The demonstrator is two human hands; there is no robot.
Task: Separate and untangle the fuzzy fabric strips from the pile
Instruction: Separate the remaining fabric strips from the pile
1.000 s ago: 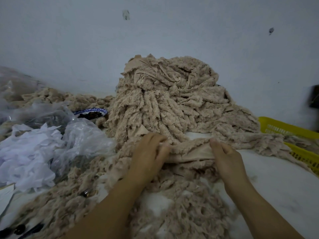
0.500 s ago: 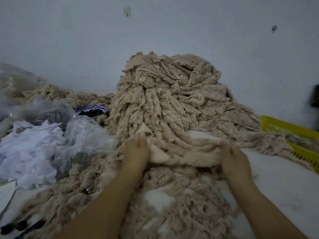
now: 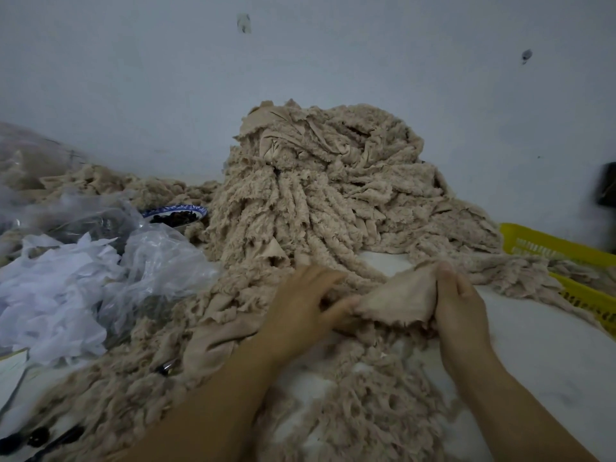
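Note:
A tall pile of beige fuzzy fabric strips point(image 3: 320, 195) rises against the wall in the middle of the white table. More loose strips point(image 3: 360, 405) spread toward me between my forearms. One beige strip point(image 3: 396, 303) is stretched between both hands, smooth side up. My left hand point(image 3: 303, 308) pinches its left end with thumb and fingers. My right hand point(image 3: 458, 301) grips its right end, which stands up in a point.
A clear plastic bag with white scraps point(image 3: 83, 281) lies at the left. A blue-rimmed bowl of dark pieces point(image 3: 175, 216) sits behind it. A yellow plastic basket point(image 3: 566, 261) stands at the right edge. Dark buttons point(image 3: 33, 440) lie at the lower left.
Both hands have lifted one strip free of the heap and drawn closer together; the right hand now raises its end upward.

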